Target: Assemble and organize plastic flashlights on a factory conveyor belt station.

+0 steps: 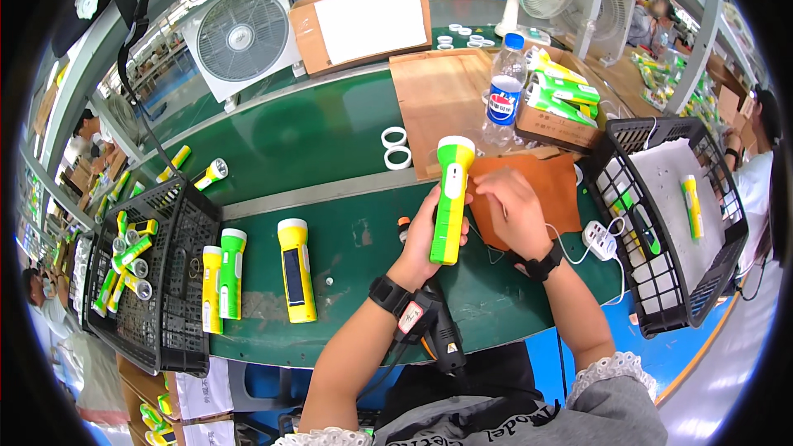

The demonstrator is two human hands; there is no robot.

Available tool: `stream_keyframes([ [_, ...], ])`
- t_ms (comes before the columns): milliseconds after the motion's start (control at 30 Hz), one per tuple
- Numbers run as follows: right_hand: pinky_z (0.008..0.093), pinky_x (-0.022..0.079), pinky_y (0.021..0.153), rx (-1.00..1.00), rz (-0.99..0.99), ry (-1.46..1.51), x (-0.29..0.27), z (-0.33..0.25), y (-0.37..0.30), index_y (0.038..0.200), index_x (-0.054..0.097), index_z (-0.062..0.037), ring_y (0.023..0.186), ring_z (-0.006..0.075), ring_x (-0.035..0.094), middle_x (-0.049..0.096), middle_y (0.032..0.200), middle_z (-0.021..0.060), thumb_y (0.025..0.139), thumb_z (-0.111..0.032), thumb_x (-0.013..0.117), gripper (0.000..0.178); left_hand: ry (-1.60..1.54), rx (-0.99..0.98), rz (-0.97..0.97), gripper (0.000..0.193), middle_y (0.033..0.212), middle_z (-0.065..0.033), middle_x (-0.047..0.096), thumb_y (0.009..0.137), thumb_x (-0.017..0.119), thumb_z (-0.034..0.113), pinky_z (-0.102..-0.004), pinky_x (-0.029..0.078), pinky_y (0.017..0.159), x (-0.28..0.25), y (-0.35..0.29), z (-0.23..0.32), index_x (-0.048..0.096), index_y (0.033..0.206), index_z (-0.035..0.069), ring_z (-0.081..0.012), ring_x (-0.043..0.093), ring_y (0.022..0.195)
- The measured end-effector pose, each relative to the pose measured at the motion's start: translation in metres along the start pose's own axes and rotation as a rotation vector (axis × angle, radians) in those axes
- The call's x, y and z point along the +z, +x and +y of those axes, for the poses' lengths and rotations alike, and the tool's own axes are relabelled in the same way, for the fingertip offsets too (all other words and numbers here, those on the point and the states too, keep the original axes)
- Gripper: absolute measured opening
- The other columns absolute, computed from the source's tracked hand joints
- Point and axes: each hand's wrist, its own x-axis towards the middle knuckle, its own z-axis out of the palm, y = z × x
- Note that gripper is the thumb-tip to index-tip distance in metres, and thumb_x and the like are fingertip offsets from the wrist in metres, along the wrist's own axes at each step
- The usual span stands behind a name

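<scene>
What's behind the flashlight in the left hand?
Beyond the flashlight, parts of the brown board, orange sheet and green tabletop show. Whatever lies directly behind its body and the left hand is covered; I can't tell.

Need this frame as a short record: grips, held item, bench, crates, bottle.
left grip: wrapped around a green-yellow flashlight, white-rimmed head up
right grip: beside that flashlight, fingers bent, no held object visible
bench: green; three flashlights to the left, one with a dark panel
left crate: black, several flashlights inside
right crate: black, one flashlight on a pale sheet
bottle: clear, blue cap, beyond the orange mat
</scene>
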Motion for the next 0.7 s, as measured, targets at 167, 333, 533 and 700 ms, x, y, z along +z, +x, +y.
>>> stream_keyframes([
  [167,0.0364,0.043,0.079,0.009,-0.046,0.108,0.001,-0.011,-0.005,0.093,0.057,-0.0073,0.085,0.0266,0.053,0.059,0.093,0.007,0.067,0.007,0.054,0.03,-0.022,-0.05,0.01,0.041,0.093,-0.0071,0.057,0.089,0.04,0.041,-0.0264,0.042,0.046,-0.012,0.005,-0.005,0.049,0.109,0.006,-0.0149,0.05,0.058],
  [333,0.0364,0.038,0.084,-0.164,-0.41,0.051,-0.005,-0.022,0.0,0.105,0.058,-0.0213,0.093,0.0229,0.048,0.052,0.113,0.001,0.06,-0.005,0.063,0.048,-0.07,-0.003,-0.047,0.041,0.1,-0.0082,0.056,0.091,0.037,0.038,-0.0309,0.048,0.073,-0.016,0.007,-0.01,0.047,0.113,0.006,-0.0176,0.057,0.088],
  [533,0.0347,0.046,0.071,-0.013,-0.157,0.005,-0.002,-0.011,0.0,0.086,0.053,-0.0077,0.083,0.0265,0.057,0.055,0.102,0.0062,0.055,-0.022,0.075,0.041,-0.091,0.156,-0.044,0.041,0.114,-0.0097,0.05,0.092,0.039,0.03,-0.0351,0.045,0.084,-0.006,0.006,-0.008,0.035,0.125,0.007,-0.0199,0.052,0.104],
  [700,0.0339,0.048,0.062,0.071,-0.157,0.03,-0.003,-0.01,-0.001,0.085,0.051,-0.0055,0.073,0.0276,0.058,0.054,0.099,0.0083,0.057,-0.025,0.076,0.043,-0.069,0.166,-0.047,0.054,0.117,-0.0105,0.048,0.087,0.053,0.015,-0.0367,0.045,0.085,-0.008,0.006,-0.004,0.022,0.131,0.009,-0.0206,0.049,0.106],
])
